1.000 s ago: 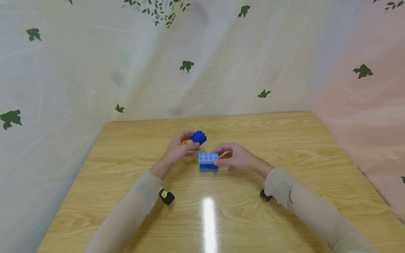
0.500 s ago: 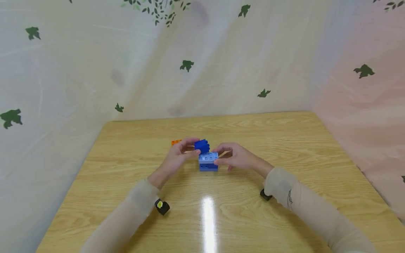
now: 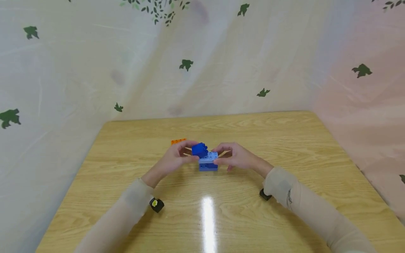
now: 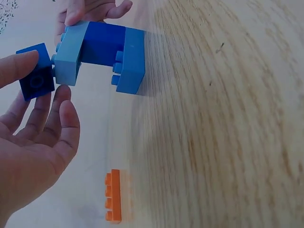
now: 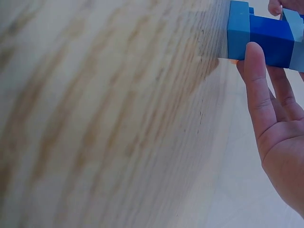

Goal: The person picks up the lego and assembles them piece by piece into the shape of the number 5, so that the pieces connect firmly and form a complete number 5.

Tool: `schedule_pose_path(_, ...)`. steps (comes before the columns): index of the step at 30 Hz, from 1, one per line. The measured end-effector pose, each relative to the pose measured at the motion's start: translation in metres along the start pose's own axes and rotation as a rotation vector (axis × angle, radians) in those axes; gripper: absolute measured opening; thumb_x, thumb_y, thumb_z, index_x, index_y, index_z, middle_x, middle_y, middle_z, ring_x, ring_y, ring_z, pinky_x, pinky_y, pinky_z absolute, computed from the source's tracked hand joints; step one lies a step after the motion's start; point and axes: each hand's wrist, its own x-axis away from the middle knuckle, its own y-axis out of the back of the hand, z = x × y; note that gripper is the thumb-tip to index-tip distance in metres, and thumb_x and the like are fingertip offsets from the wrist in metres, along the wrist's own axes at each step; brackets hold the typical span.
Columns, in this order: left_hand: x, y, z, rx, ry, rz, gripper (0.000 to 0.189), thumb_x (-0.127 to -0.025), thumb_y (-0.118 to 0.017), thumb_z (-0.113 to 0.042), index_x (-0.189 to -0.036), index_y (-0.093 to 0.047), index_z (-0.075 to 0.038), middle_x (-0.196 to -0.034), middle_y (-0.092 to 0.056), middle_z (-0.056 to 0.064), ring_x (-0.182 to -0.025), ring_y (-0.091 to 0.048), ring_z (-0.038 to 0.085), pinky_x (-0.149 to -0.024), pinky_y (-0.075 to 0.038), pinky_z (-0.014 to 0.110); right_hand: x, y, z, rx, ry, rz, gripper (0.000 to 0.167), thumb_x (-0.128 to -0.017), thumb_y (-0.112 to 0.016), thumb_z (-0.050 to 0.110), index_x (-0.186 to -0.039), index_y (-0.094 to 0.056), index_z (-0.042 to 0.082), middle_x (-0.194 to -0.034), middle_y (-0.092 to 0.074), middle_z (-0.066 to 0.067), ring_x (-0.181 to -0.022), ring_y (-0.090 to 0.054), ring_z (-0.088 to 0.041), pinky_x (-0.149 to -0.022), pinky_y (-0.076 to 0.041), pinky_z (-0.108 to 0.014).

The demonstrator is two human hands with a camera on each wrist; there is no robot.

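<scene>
Currently your left hand (image 3: 176, 156) pinches a tilted dark-blue brick (image 3: 199, 150) at the left end of the stack (image 3: 208, 162), which your right hand (image 3: 238, 156) grips on the table (image 3: 246, 211); pressing there could lever off the top brick (image 4: 70, 52), since that end overhangs unsupported

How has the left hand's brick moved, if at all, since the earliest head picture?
Yes: the dark blue brick moved down the image, toward the fixed light blue brick.
</scene>
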Motion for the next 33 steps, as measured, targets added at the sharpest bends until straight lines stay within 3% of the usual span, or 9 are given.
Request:
schedule_pose_path(5,0.001,0.001,0.002,0.063,-0.002,0.007,0.043,-0.092,-0.076,-0.01,-0.13,-0.058,-0.004,-0.122,-0.065,0.012,-0.112,-0.062,0.032,-0.095,-0.054,0.04,-0.001,0.0,0.001,-0.003,0.01,0.003,0.035,-0.094,-0.076,0.027,-0.126,-0.067,0.015,-0.121,-0.063,-0.011,-0.101,-0.07,-0.03,-0.061,-0.06,-0.051)
schedule_pose_path(12,0.0,-0.004,0.005,0.129,0.03,-0.019,0.044,-0.091,-0.078,-0.016,-0.128,-0.057,-0.008,-0.127,-0.065,0.009,-0.124,-0.057,0.033,-0.102,-0.05,0.045,-0.001,0.0,0.0,0.004,0.019,0.002,0.034,-0.095,-0.075,0.026,-0.126,-0.066,0.016,-0.122,-0.063,-0.01,-0.099,-0.07,-0.031,-0.06,-0.06,-0.05)
schedule_pose_path(20,-0.002,-0.014,0.01,0.056,0.086,-0.025,0.045,-0.091,-0.079,-0.026,-0.128,-0.057,-0.014,-0.128,-0.062,0.004,-0.121,-0.057,0.027,-0.097,-0.052,0.045,0.0,0.0,-0.001,-0.005,0.012,0.006,0.034,-0.095,-0.075,0.026,-0.126,-0.066,0.016,-0.123,-0.062,-0.01,-0.1,-0.07,-0.031,-0.061,-0.06,-0.051)
schedule_pose_path(33,-0.004,-0.011,0.007,-0.072,0.027,0.016,0.045,-0.093,-0.077,-0.03,-0.13,-0.056,-0.015,-0.124,-0.061,0.004,-0.111,-0.063,0.026,-0.093,-0.056,0.042,0.001,0.0,0.0,-0.018,0.012,0.006,0.034,-0.095,-0.075,0.025,-0.126,-0.066,0.016,-0.123,-0.063,-0.009,-0.102,-0.07,-0.031,-0.06,-0.06,-0.051)
